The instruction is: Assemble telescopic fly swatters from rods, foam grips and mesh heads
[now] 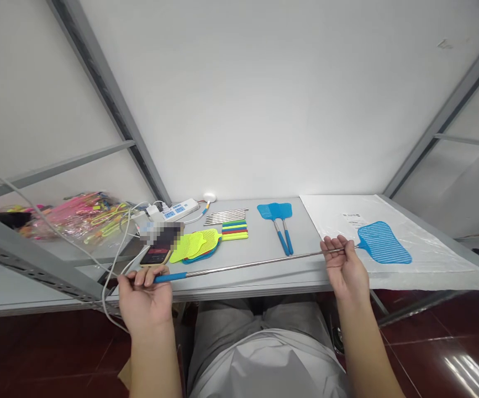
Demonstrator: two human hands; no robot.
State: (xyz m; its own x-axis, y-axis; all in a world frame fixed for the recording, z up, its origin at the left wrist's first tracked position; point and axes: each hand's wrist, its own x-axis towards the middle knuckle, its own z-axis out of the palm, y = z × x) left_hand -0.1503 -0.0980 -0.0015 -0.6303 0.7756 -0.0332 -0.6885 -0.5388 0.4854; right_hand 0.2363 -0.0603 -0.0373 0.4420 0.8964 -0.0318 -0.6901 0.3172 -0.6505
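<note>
A blue fly swatter [384,243] with a long, drawn-out metal rod stretches between my two hands above the front of the table. My left hand [146,298] is closed around its blue handle. Near the swatter's head, my right hand [346,268] is curled with the rod lying across its fingers and thumb. Two shorter blue fly swatters [275,211] lie side by side on the table, heads toward the wall. Left of them are stacked yellow-green swatter heads [195,245], with blue and red ones underneath, and a row of coloured handles [235,230].
Several metal rods [226,216] lie behind the handles. A power strip [181,210], a phone [158,249] and white cables occupy the left. Bagged colourful items [85,213] sit beyond the metal frame [115,105]. A white plastic package [330,213] covers the table's right side.
</note>
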